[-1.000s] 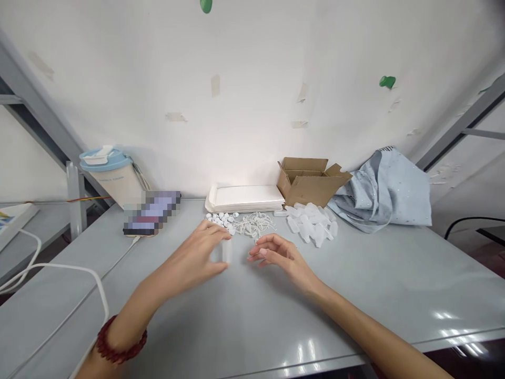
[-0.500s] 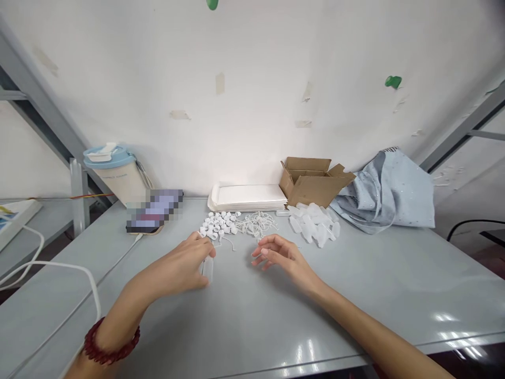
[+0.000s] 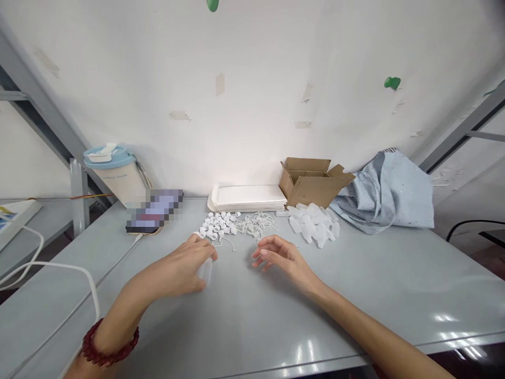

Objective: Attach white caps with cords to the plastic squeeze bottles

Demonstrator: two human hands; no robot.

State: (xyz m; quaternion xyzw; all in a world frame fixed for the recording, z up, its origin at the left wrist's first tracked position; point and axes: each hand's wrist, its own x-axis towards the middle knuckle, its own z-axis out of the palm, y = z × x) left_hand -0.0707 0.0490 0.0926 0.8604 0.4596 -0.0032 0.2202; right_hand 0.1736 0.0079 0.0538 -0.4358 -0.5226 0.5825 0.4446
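My left hand (image 3: 185,266) is curled around a small clear plastic piece (image 3: 205,271), with the thumb at its near end and the fingertips at its far end. My right hand (image 3: 278,253) hovers over the table with its fingers loosely bent and apart, holding nothing. Just beyond my left hand is a heap of small white caps (image 3: 221,223). Thin white cords (image 3: 256,223) lie tangled beside the caps, beyond my right hand. Farther right sits a pile of frosted plastic pieces (image 3: 314,223).
Against the wall stand a stack of white flat packs (image 3: 248,196), an open cardboard box (image 3: 315,184) and a light-blue cloth bag (image 3: 394,195). A lidded cup (image 3: 118,179) and a phone (image 3: 155,210) are at the left. White cables (image 3: 92,284) cross the table's left side.
My left hand and the clear plastic piece have shifted slightly, and the piece sits a little closer into the palm. My right hand is nearly still.
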